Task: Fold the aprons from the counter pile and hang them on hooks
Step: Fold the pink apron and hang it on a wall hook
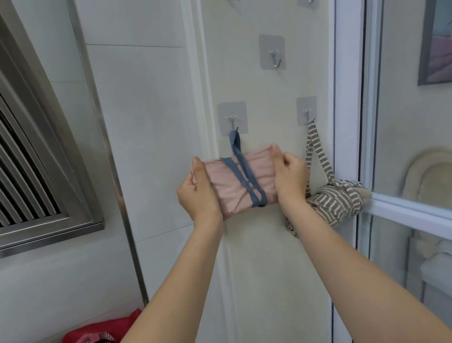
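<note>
Both hands, left hand [198, 194] and right hand [290, 176], have their fingers closed on the pink apron [238, 182], steadying it while its blue strap [235, 142] catches the hook [232, 122].

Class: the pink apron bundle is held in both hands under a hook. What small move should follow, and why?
Probably release it gently: the pink apron is folded, and its blue strap already loops over the hook, while the left hand and right hand support it.
</note>
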The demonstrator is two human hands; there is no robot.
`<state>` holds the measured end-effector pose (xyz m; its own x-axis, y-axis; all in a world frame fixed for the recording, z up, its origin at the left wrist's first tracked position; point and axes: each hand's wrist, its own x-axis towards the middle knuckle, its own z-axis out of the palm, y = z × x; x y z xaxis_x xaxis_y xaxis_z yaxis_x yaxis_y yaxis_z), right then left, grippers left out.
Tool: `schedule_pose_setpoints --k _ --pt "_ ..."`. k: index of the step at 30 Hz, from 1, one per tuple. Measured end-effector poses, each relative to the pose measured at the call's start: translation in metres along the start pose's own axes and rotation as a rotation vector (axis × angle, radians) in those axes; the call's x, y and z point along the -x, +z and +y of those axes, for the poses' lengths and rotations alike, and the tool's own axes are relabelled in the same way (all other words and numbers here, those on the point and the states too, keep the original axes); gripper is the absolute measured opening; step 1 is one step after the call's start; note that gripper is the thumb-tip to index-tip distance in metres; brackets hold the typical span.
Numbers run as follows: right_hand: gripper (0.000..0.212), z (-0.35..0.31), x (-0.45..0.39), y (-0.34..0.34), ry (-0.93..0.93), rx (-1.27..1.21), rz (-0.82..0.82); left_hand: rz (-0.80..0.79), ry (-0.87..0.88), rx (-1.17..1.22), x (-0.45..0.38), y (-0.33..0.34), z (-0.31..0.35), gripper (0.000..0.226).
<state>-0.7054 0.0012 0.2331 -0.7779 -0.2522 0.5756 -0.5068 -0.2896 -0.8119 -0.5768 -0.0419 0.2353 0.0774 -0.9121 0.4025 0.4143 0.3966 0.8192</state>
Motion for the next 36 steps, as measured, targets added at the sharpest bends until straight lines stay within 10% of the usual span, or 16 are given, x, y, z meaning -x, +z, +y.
schedule_pose_setpoints --k 6,10,16,22,28,33,36 --pt "0.056 0.002 0.007 -0.018 0.241 0.292 -0.3 -0.079 0.12 -0.087 -0.006 -0.015 0.001 0.05" --pt "0.06 0.003 0.012 -0.036 0.532 -0.161 -0.587 -0.218 -0.003 -0.161 -0.007 -0.021 -0.005 0.025" --pt "0.028 0.001 0.008 -0.023 -0.008 -0.132 -0.3 -0.139 0.071 -0.227 0.011 -0.018 0.001 0.018" --pt "0.042 0.002 0.02 0.0 0.217 -0.426 0.114 -0.055 0.159 -0.221 0.009 -0.006 0.009 0.051" --pt "0.042 0.014 0.014 -0.013 0.127 -0.241 -0.2 -0.382 0.038 -0.58 -0.016 -0.036 0.007 0.04" --pt "0.045 0.017 0.018 -0.013 0.008 0.013 -0.228 -0.744 -0.466 -0.391 -0.005 -0.064 -0.003 0.045" --pt "0.038 0.02 0.019 -0.011 -0.047 0.179 -0.172 -0.719 -0.258 -0.421 -0.004 -0.065 -0.003 0.034"
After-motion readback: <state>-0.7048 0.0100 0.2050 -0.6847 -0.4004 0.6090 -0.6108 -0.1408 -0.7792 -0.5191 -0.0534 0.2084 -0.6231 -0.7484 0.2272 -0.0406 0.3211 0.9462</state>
